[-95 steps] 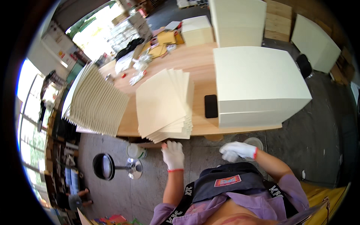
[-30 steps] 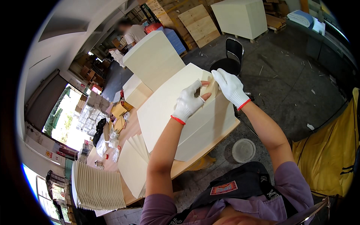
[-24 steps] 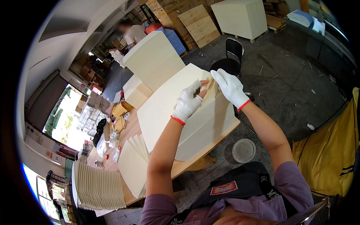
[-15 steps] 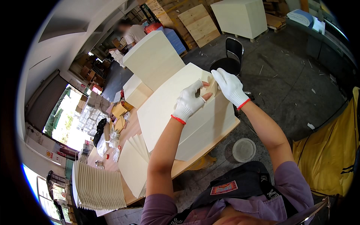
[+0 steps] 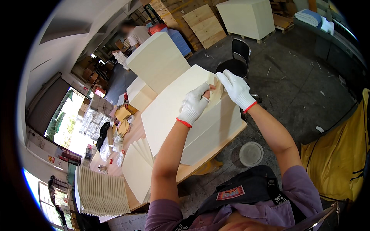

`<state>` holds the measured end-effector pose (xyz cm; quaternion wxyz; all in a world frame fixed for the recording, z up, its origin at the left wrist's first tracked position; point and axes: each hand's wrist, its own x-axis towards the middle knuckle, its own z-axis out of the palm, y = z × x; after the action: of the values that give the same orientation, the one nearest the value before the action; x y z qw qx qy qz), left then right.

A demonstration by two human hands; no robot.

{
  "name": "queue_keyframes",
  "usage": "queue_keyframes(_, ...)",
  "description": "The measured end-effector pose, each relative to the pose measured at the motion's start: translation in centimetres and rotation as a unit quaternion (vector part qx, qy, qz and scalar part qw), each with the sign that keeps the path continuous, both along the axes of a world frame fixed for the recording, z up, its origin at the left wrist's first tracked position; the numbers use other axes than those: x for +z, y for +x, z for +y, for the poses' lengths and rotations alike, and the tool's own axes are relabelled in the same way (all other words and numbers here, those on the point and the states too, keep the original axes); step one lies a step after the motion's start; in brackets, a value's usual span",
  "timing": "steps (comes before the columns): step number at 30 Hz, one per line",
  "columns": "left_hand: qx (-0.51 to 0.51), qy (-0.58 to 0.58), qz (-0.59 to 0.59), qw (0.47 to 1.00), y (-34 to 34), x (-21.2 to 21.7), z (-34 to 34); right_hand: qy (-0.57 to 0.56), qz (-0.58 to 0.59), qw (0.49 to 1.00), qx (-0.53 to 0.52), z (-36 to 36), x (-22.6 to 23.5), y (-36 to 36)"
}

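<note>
A tall stack of cream paper sheets (image 5: 169, 115) stands at the table's front edge. At its far right corner a few sheets are bent up into a curled edge (image 5: 218, 91) between my hands. My left hand (image 5: 194, 102), in a white knitted glove with bare thumb and fingertip, lies over the top of the stack, thumb and finger closed at the curl. My right hand (image 5: 235, 88), also gloved, has its fingers pressed together along the outer side of the bent sheets; its thumb is hidden. Beside my left forearm lie fanned cream sheets (image 5: 137, 165).
A bundle of folded sheets (image 5: 102, 190) stands at the table's left end. Taller cream stacks (image 5: 160, 63) rise behind. A black chair (image 5: 241, 57) is beyond my right hand, a round grey container (image 5: 251, 154) on the floor. A person (image 5: 137, 34) is at the far left.
My left thumb and finger have closed together at the sheet edges, where they were apart before. The curled sheets have shifted slightly. My right hand is almost still.
</note>
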<state>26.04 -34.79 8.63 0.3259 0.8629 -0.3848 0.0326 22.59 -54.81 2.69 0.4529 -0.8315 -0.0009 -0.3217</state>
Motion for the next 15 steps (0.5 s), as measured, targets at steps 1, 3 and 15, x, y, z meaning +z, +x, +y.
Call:
queue_keyframes(1, 0.016, 0.032, 0.021, 0.999, -0.4, 0.4, -0.2, -0.001, -0.006, 1.000, -0.004, -0.1, -0.3, 0.1)
queue_keyframes(3, 0.029, 0.040, 0.023, 0.999, -0.7, 0.4, -0.2, -0.001, -0.007, 1.000, -0.005, 0.1, -0.3, 0.1)
queue_keyframes(15, -0.022, 0.038, -0.153, 0.987, -1.3, -0.1, -0.2, -0.042, 0.025, 0.998, -0.026, -1.3, 1.2, -1.2)
